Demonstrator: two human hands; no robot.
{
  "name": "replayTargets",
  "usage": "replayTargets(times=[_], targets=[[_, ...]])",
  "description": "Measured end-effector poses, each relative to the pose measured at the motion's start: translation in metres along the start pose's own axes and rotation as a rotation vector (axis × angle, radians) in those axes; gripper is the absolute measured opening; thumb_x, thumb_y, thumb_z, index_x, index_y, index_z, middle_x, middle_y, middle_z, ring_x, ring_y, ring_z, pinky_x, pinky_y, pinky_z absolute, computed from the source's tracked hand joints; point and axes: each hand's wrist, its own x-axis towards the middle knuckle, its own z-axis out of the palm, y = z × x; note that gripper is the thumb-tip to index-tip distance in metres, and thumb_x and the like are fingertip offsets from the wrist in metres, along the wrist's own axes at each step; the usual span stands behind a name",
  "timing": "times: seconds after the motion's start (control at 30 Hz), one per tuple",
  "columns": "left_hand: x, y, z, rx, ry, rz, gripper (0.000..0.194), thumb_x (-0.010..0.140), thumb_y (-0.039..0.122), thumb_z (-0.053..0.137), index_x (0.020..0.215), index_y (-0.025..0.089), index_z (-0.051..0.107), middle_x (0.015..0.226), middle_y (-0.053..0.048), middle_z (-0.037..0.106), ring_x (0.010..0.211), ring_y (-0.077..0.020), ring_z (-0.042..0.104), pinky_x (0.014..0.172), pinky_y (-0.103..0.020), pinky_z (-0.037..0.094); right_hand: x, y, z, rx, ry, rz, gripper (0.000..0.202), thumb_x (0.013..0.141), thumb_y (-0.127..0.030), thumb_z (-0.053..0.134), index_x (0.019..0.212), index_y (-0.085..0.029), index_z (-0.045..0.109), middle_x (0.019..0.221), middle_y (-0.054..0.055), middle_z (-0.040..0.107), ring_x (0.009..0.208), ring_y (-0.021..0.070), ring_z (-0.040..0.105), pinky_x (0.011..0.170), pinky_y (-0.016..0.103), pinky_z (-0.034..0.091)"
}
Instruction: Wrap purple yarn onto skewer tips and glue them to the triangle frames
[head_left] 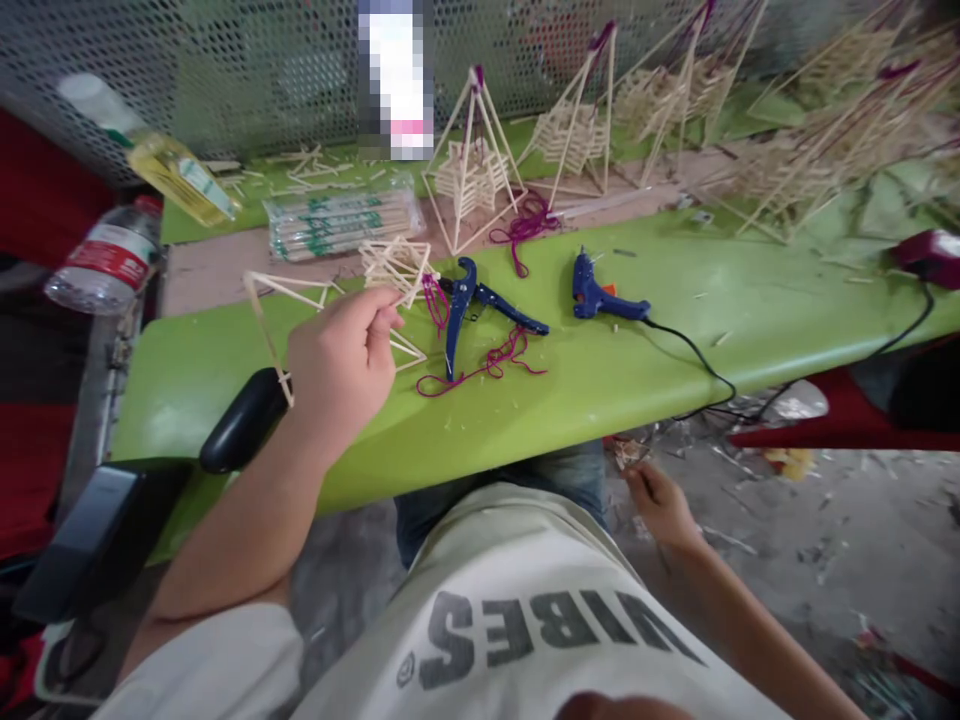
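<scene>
My left hand (341, 355) is over the left part of the green table, thumb and fingers pinched at the edge of a small lattice of thin wooden sticks (394, 265). Under and beside that hand lies an open stick frame (262, 320), partly hidden by it. Just right of the lattice are blue-handled cutters (463, 310), their handles spread, with purple cord (506, 355) beside them. My right hand (664, 505) hangs below the table's front edge, fingers closed; what they hold, if anything, cannot be made out. Small sticks (626, 452) show near its fingertips.
A blue glue gun (592, 290) with a black cable lies on the green table (480, 430). Finished stick pyramids (472, 175) line the back. A bagged stick bundle (345, 220), bottles (105, 255) and a black case (244, 420) are at left. Scraps litter the floor.
</scene>
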Motion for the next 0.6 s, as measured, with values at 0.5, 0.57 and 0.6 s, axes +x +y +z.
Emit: replayTargets(times=[0.5,0.57,0.6], targets=[[-0.001,0.011,-0.006,-0.013,0.012,0.020,0.031,0.111,0.029,0.052,0.116,0.026,0.083,0.098,-0.005,0.086,0.091,-0.0233,0.084,0.080,-0.034,0.065,0.162,-0.221,0.024,0.727,-0.517,-0.237,0.040,0.106,-0.044,0.075,0.076,-0.022,0.060,0.057,-0.006,0.044,0.045,0.0088,0.031,0.044,0.025,0.022],[-0.002,0.010,-0.008,-0.022,0.019,0.006,0.031,0.113,0.032,0.053,0.120,0.028,0.083,0.100,-0.005,0.086,0.094,-0.0242,0.085,0.082,-0.036,0.066,0.177,-0.232,0.037,0.788,-0.582,-0.251,0.036,0.099,-0.046,0.085,0.084,-0.021,0.064,0.063,-0.007,0.053,0.043,0.0058,0.035,0.044,0.022,0.029],[-0.004,0.008,-0.008,-0.019,0.018,-0.004,0.031,0.113,0.033,0.054,0.123,0.030,0.083,0.102,-0.004,0.086,0.095,-0.0245,0.085,0.083,-0.036,0.066,0.182,-0.233,0.043,0.846,-0.638,-0.253,0.036,0.098,-0.048,0.087,0.087,-0.021,0.065,0.065,-0.007,0.055,0.042,0.0043,0.035,0.044,0.021,0.032]])
